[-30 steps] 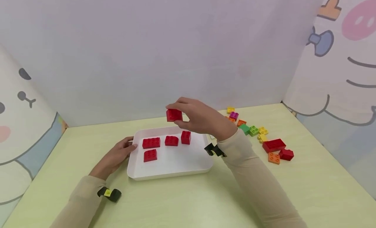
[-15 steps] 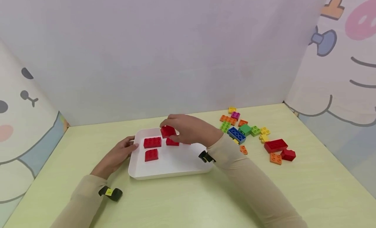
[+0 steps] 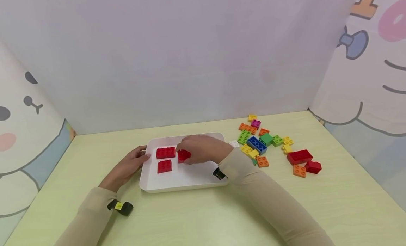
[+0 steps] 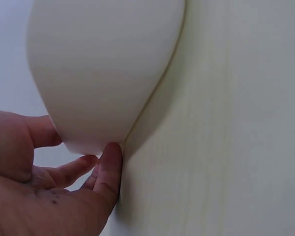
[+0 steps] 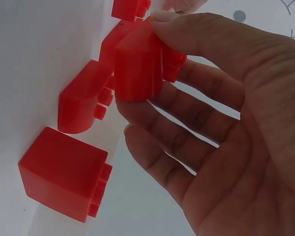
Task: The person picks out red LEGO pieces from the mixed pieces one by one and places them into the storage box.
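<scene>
Brick (image 5: 137,71), red, pinched in right fingers (image 5: 196,113) over tray (image 3: 190,179).

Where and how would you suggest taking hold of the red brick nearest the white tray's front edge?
Probably by its left and right sides, from above. The front red brick lies studs up with bare floor on both those sides, while the long red brick sits close behind, and the white tray has raised walls, likely hindering low approaches.
</scene>
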A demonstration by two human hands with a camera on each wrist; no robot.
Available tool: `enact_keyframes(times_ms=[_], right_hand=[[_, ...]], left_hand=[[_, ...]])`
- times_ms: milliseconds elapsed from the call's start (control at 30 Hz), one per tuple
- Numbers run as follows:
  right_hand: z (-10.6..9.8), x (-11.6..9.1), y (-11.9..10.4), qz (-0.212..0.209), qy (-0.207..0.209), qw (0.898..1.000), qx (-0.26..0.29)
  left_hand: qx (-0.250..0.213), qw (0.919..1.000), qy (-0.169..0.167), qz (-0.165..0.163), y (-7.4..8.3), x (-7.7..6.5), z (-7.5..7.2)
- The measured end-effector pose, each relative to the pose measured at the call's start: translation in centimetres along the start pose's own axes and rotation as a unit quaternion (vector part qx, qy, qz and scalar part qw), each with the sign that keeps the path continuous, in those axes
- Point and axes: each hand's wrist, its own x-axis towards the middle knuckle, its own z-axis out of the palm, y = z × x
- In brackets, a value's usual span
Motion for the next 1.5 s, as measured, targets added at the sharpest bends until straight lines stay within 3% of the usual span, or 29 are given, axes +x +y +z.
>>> enact_keyframes(times_ms=[533, 933, 1500], right_hand=[[1.6, 0.9, 0.0, -0.007, -0.027, 0.999, -0.018], [1.8, 1.0, -0.1, 0.017, -0.040, 0.999, 0.000], [1.8, 1.1, -0.1, 0.007, -0.040, 0.999, 0.003]], left_hand=[[0.002, 1.0000, -0.004, -0.005, 0.1, 0.1, -0.1], [-0.003, 1.0000, -0.004, -0.007, 0.1, 0.3, -0.2], [-0.002, 1.0000, -0.004, -0.006, 0.1, 0.1, -0.2]])
